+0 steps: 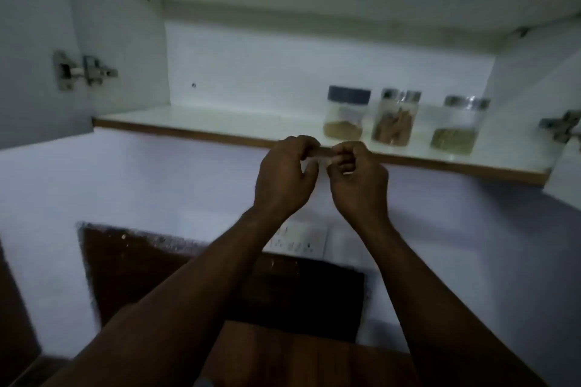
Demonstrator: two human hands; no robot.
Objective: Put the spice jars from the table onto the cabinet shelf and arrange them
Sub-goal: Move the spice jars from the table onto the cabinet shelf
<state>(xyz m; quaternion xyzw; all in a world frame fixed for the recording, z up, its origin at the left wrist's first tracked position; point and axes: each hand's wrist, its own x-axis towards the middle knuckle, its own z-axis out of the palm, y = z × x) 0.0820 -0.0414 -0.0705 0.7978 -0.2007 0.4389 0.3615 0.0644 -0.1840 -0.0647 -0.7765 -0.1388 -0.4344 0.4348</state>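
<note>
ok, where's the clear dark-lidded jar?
Head view: dark-lidded jar stands on the white shelf, right half, leftmost of three, beside the brown-stick jar.

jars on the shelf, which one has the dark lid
The leftmost jar, holding tan powder. Its lid is dark, while the middle jar and the right jar have shiny silver lids.

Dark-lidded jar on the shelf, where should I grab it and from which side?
Probably round the lid of the dark-lidded jar, from the front-left: it stands upright, the shelf has room on its left, while the stick-filled jar stands close on its right.
</note>
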